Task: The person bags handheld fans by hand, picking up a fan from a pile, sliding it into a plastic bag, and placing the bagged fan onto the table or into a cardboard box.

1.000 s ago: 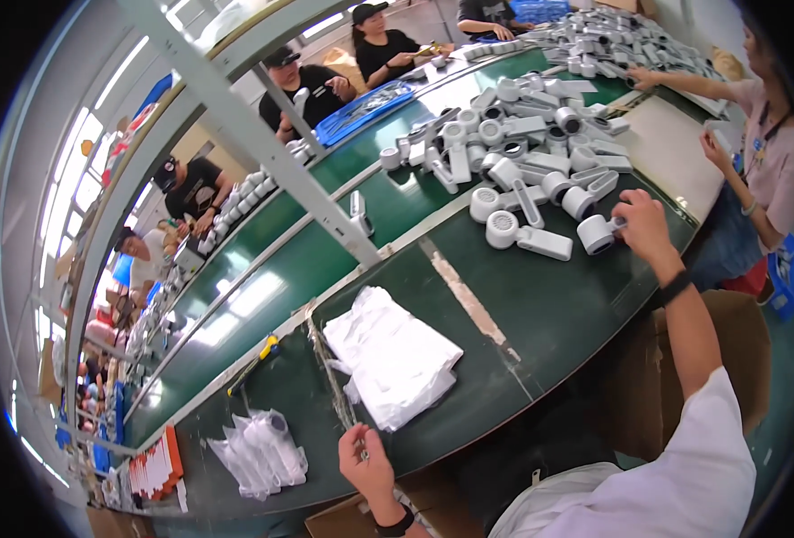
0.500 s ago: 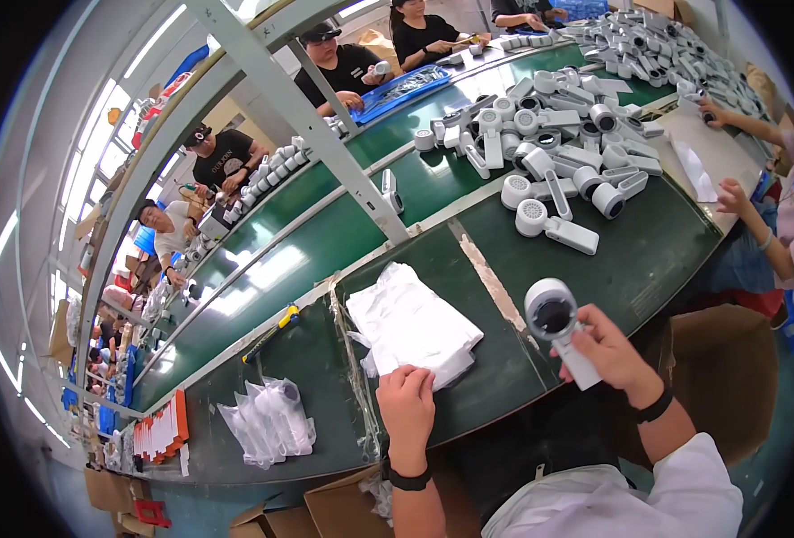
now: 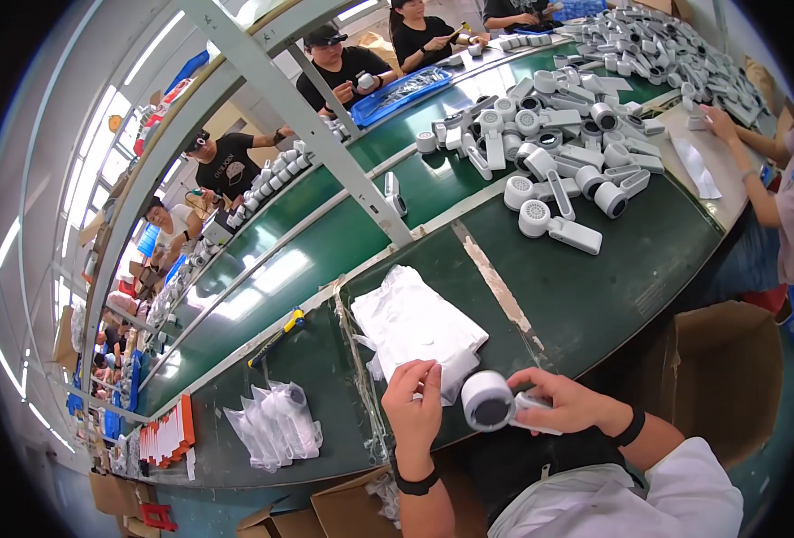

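My right hand (image 3: 554, 401) is closed around the handle of a white handheld fan (image 3: 486, 401), its round head with the dark opening turned toward the left. The fan hangs at the table's near edge. Just left of it, my left hand (image 3: 414, 401) has thumb and fingers pinched at the near edge of a stack of white plastic bags (image 3: 415, 318); the film between the fingertips is hard to see. Several more fans (image 3: 576, 235) lie in a loose pile at the table's far right.
Several bagged fans (image 3: 276, 426) lie left on the green table (image 3: 630, 287), near a yellow-and-black tool (image 3: 277, 336) and orange-and-white boxes (image 3: 167, 430). A metal post (image 3: 361, 197) stands ahead. Cardboard boxes (image 3: 728, 359) sit below the edge. Co-workers sit beyond the belt and at right.
My right hand has brought the fan left and lower, tipping it from upright to nearly level beside my left hand. My left hand stays by the bags, fingertips raised a little.
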`<state>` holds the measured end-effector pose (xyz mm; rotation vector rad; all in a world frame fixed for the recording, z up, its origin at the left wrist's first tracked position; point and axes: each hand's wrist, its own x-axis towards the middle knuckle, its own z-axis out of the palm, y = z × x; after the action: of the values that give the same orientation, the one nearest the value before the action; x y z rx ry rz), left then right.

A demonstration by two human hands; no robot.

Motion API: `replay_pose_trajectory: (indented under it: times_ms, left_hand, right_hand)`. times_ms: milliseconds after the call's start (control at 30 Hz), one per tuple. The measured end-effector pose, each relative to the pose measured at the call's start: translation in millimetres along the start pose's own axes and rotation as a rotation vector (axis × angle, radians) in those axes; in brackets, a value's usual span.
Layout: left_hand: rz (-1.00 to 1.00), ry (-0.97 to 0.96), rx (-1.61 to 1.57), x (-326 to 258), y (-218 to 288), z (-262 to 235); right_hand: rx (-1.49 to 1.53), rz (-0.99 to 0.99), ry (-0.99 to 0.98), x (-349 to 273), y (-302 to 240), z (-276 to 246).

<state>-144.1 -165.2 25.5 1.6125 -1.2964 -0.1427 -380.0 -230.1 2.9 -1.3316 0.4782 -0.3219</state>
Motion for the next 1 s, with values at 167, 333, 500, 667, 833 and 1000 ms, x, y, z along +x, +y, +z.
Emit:
replay_pose_trajectory:
  times_ms: [167,333,500,667,833,1000]
  left_hand:
    - [-0.277,-0.048,-0.365,-6,5,2]
    - [-0.376,-0.078,-0.433,-14,-1,-3]
    - [-0.316,-0.074,-0.44,-17,6,-6]
    - [-0.255,-0.041,-0.435,-22,11,-7]
    - [0.102,-0.068,0.026,-26,28,-5]
    - [0.335,-0.124,0.185,-38,37,10]
  right_hand:
    - [-0.19,0.04,-0.159,4,-22,5]
    - [-0.221,0.092,-0.148,13,-22,5]
    - [-0.253,0.127,-0.082,21,-19,4]
    - [-0.268,0.118,-0.077,29,-9,3]
    - [-0.183,0.082,0.088,31,-6,14]
    - [-0.278,-0.054,0.255,38,16,24]
